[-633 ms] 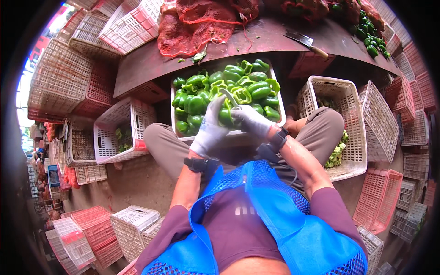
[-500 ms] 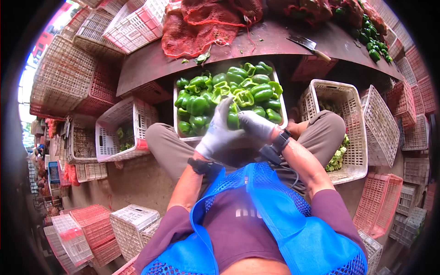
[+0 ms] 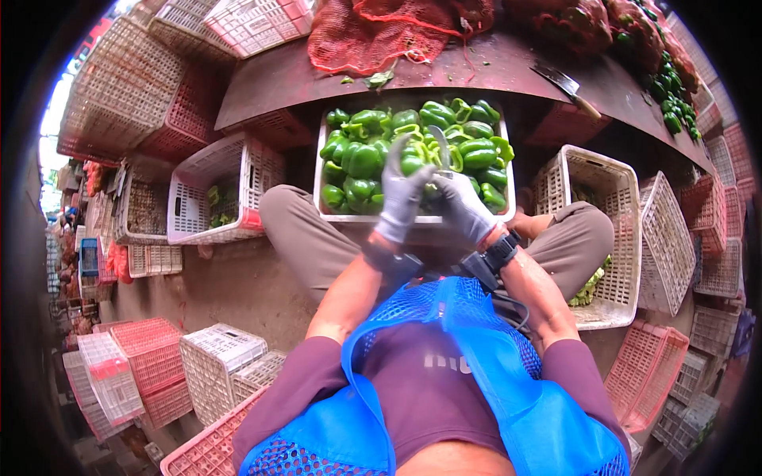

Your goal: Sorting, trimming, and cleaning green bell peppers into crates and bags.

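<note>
Many peppers (image 3: 363, 161) fill a crate (image 3: 349, 218) as the right hand (image 3: 467, 205) has its fingers around a curved knife (image 3: 441, 148), the left hand's (image 3: 403, 195) grip unclear.

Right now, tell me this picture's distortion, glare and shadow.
In the head view, fisheye distortion bows the edge of the table; daylight overexposes the far-left rim; highlights shine on the green peppers; shade darkens the space beneath the table.

Blue mesh vest (image 3: 508, 382), purple shirt (image 3: 421, 397)
</note>
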### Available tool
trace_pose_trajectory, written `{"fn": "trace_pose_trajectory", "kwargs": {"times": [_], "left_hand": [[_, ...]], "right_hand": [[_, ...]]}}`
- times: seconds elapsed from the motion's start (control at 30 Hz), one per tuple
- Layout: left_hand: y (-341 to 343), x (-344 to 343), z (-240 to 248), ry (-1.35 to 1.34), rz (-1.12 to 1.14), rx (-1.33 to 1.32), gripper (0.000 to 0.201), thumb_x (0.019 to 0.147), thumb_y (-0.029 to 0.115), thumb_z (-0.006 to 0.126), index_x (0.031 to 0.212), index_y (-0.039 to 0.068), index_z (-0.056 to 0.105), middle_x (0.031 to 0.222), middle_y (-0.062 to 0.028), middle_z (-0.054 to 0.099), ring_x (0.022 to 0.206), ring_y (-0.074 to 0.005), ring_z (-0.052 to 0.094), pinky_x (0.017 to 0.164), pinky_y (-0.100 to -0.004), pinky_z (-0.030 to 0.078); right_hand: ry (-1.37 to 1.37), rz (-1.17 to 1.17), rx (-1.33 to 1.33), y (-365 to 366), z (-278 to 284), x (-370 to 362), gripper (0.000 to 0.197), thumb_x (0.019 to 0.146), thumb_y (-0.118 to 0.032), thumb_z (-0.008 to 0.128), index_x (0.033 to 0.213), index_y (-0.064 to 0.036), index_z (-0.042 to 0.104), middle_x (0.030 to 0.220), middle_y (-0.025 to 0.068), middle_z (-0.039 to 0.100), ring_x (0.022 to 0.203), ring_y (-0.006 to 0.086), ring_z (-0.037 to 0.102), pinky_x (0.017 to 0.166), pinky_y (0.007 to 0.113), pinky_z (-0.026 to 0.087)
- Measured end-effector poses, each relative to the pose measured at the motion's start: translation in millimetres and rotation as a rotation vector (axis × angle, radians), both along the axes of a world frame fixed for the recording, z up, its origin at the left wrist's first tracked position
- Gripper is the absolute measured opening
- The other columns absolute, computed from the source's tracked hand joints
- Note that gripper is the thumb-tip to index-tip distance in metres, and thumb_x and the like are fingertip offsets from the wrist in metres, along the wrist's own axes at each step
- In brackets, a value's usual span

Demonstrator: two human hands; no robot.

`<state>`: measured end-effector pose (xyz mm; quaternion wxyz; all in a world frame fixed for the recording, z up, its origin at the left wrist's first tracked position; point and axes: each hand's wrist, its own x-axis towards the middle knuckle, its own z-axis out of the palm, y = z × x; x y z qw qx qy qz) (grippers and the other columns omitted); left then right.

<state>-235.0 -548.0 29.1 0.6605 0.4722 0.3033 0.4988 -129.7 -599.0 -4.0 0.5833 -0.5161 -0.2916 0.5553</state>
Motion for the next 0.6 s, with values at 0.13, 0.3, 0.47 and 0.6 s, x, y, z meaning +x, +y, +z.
{"fn": "trace_pose_trajectory", "kwargs": {"times": [0.13, 0.3, 0.47, 0.6], "left_hand": [[9.2, -5.6, 10.6, -0.182, -0.114, -0.113, 0.062, 0.078, 0.009, 0.073, 0.135, 0.006, 0.047, 0.116, -0.0071, 0.058, 0.102, -0.0140, 0.057, 0.090, -0.0287, 0.048], [29.3, -10.0, 38.2, -0.329, -0.154, -0.262, 0.061, 0.087, 0.027, 0.064, 0.138, 0.005, 0.040, 0.118, -0.0091, 0.058, 0.108, -0.0186, 0.058, 0.099, -0.0321, 0.045], [71.0, -24.2, 52.2, 0.050, -0.067, 0.081, 0.062, 0.083, 0.021, 0.071, 0.136, 0.002, 0.045, 0.113, -0.0036, 0.057, 0.097, -0.0095, 0.055, 0.090, -0.0257, 0.046], [124.0, 1.0, 42.0, 0.461, 0.108, 0.459, 0.064, 0.073, 0.017, 0.080, 0.128, 0.001, 0.052, 0.114, -0.0104, 0.058, 0.101, -0.0187, 0.058, 0.091, -0.0328, 0.047]], "right_hand": [[0.010, 0.166, -0.085, -13.4, 45.7, 12.6, 0.020, 0.087, -0.014, 0.063, 0.104, -0.0053, 0.061, 0.085, -0.0025, 0.058, 0.071, 0.0028, 0.052, 0.058, 0.020, 0.041], [0.017, 0.223, 0.031, -27.8, 64.3, 24.9, 0.051, 0.086, -0.013, 0.067, 0.135, -0.0066, 0.054, 0.076, -0.0059, 0.055, 0.063, 0.0026, 0.048, 0.057, 0.019, 0.041], [-0.568, -0.242, 0.031, -45.3, 102.5, 105.2, 0.040, 0.082, -0.011, 0.070, 0.122, -0.0123, 0.063, 0.091, 0.0026, 0.067, 0.071, 0.0066, 0.058, 0.063, 0.025, 0.048], [-1.486, -0.547, -0.483, -89.4, 109.1, 215.4, 0.042, 0.086, -0.032, 0.062, 0.125, -0.0169, 0.059, 0.107, 0.0182, 0.067, 0.099, 0.0360, 0.065, 0.084, 0.045, 0.051]]}}
